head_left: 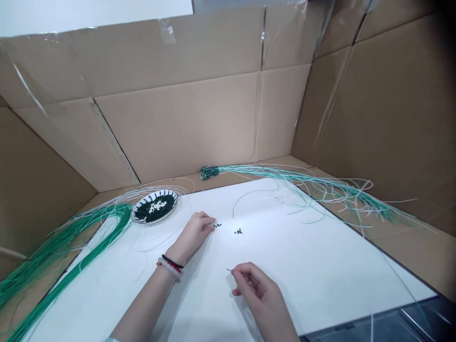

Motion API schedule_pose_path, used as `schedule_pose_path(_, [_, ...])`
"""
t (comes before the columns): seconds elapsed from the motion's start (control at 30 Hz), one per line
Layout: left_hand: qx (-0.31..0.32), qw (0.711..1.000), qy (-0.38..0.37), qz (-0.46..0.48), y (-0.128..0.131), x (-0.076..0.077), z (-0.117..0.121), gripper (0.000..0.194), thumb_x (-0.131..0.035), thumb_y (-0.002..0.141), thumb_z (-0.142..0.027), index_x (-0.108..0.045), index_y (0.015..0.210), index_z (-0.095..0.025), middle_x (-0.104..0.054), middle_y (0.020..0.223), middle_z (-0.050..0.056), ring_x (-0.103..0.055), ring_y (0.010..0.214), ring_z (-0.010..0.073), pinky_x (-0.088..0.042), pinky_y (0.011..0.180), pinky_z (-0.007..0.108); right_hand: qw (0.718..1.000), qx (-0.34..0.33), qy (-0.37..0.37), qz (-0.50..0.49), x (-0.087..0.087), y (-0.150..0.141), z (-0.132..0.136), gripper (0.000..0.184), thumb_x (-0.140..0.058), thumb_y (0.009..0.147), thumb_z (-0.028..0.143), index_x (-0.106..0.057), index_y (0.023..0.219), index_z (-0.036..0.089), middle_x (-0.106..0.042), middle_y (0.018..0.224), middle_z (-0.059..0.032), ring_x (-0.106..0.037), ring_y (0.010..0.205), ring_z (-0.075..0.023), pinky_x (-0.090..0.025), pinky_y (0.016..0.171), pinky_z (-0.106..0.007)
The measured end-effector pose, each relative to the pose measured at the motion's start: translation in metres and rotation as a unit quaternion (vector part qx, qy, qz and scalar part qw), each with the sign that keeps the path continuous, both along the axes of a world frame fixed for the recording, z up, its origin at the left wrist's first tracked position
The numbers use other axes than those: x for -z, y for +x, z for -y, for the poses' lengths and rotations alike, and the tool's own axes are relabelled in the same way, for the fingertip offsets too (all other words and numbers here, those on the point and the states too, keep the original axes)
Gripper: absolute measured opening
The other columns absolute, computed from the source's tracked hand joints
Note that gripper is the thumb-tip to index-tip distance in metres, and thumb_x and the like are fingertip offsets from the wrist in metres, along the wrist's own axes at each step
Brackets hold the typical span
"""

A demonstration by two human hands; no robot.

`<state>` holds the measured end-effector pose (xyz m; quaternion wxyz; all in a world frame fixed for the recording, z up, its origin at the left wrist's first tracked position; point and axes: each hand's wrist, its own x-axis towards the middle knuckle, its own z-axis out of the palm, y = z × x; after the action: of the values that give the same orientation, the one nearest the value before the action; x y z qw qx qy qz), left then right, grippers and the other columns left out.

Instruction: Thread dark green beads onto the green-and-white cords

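Your left hand rests on the white board, its fingers loosely curled and released, just beside a few dark green beads. A second small cluster of beads sits further right. Your right hand, nearer you, grasps a fine wire between thumb and forefinger, above the board. At far left, a white plate with a dark patterned rim holds a heap of the beads. Green and white strands sweep along the left side, and another bundle runs along the far right edge. Plain, taped cardboard walls surround the board, and no writing is legible on them.
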<state>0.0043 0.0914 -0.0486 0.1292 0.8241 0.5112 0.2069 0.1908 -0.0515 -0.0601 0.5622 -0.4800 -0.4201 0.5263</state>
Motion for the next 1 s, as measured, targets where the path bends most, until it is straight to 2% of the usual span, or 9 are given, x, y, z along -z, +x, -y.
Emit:
schedule_pose_path(0.2, [0.012, 1.000, 0.001, 0.000, 0.004, 0.004, -0.009, 0.020, -0.065, 0.097, -0.030, -0.068, 0.112, -0.017, -0.071, 0.116, 0.008, -0.070, 0.099, 0.0232, -0.059, 0.085, 0.045, 1.000, -0.012, 0.009, -0.005, 0.003, -0.001, 0.000, 0.050, -0.072, 0.081, 0.066, -0.069, 0.074, 0.017, -0.059, 0.066, -0.0007, -0.062, 0.062, -0.0186, -0.054, 0.061, -0.027])
schedule_pose_path(0.6, [0.022, 1.000, 0.021, -0.006, 0.007, 0.003, -0.011, 0.019, -0.065, 0.097, -0.030, -0.069, 0.111, -0.018, -0.072, 0.114, 0.007, -0.070, 0.097, 0.0226, -0.058, 0.085, 0.045, 1.000, -0.017, 0.019, -0.005, 0.004, -0.002, 0.001, 0.051, -0.068, 0.083, 0.068, -0.070, 0.074, 0.018, -0.061, 0.068, -0.0009, -0.059, 0.062, -0.0168, -0.049, 0.060, -0.024])
schedule_pose_path(1.0, [0.038, 0.999, 0.014, 0.022, 0.013, -0.001, 0.001, 0.019, -0.064, 0.098, -0.030, -0.069, 0.111, -0.018, -0.071, 0.115, 0.008, -0.069, 0.100, 0.0235, -0.057, 0.088, 0.046, 1.000, -0.016, 0.015, -0.014, 0.000, 0.002, 0.002, 0.042, -0.072, 0.084, 0.059, -0.072, 0.076, 0.018, -0.062, 0.069, -0.0012, -0.063, 0.062, -0.0184, -0.051, 0.062, -0.026])
